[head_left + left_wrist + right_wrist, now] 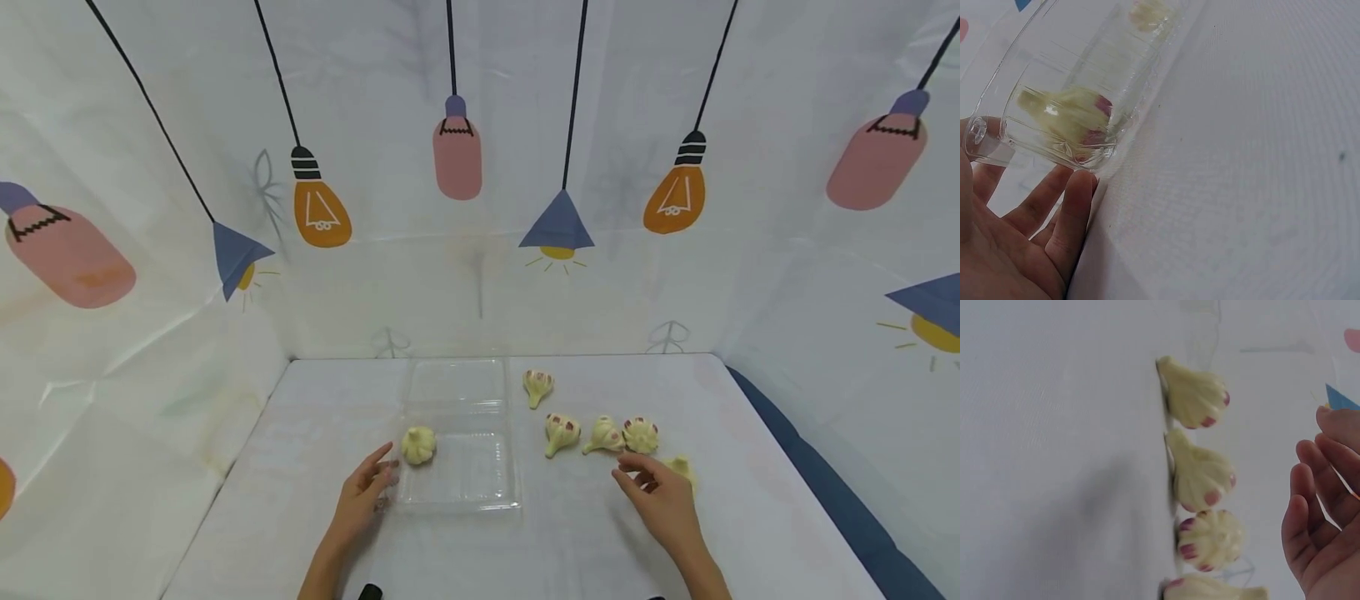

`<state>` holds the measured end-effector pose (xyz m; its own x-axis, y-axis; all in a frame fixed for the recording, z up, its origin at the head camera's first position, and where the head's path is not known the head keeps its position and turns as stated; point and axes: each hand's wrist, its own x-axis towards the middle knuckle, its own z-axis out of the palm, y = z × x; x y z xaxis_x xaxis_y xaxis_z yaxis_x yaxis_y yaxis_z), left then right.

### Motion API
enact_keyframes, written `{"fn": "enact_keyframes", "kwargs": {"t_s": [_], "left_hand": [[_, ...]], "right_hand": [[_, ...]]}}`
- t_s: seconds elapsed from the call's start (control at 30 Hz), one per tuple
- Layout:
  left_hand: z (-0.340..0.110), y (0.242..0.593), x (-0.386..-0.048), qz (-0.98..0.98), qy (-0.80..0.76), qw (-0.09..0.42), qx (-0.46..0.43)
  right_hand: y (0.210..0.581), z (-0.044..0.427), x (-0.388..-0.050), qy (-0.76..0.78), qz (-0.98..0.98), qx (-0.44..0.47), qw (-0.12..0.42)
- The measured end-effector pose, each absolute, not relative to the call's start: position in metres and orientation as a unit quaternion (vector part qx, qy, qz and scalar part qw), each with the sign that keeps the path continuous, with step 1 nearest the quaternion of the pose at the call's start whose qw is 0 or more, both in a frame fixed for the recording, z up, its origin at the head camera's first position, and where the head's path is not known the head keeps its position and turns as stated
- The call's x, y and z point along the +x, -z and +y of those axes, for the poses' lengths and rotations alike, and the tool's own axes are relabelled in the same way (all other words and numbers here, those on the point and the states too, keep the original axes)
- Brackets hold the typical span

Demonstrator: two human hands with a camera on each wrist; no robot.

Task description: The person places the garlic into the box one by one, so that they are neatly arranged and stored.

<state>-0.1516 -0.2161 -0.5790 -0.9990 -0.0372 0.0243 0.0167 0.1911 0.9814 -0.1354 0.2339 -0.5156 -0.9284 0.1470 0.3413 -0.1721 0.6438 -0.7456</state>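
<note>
A clear plastic clamshell box [476,471] lies with its lid laid back on the white table. One garlic bulb [418,445] sits in its left part; through the wall, the left wrist view shows this bulb's [1072,115] purple patches. My left hand [362,493] is at the box's left side, fingers loosely bent and touching the clear edge. Over the right side of the table hovers my right hand [660,500], nothing in its relaxed fingers. Nearest it are a garlic bulb [681,469], partly hidden behind the hand, and another bulb [641,435] just beyond the fingertips.
More garlic bulbs lie right of the box: one [604,435] beside the bulb near my right hand, one [562,435] farther left, and one [537,387] farther back. A white sheet [480,283] printed with lamps hangs behind the table [577,542].
</note>
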Motion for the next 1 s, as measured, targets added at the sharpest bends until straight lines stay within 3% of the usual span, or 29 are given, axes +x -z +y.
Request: {"fn": "enact_keyframes", "kwargs": {"t_s": [0.53,0.77,1.0], "left_hand": [[-0.218,0.576,-0.151,-0.775,0.631,0.028,0.018],[-0.217,0.577,-0.152,-0.772,0.635,0.024,0.023],[-0.216,0.579,-0.153,-0.772,0.635,0.021,0.019]], "right_hand": [[0.517,0.278,-0.119,-0.395,-0.861,-0.144,0.285],[0.521,0.292,-0.116,-0.383,-0.855,-0.198,0.287],[0.523,0.296,-0.12,-0.389,-0.856,-0.194,0.279]]}}
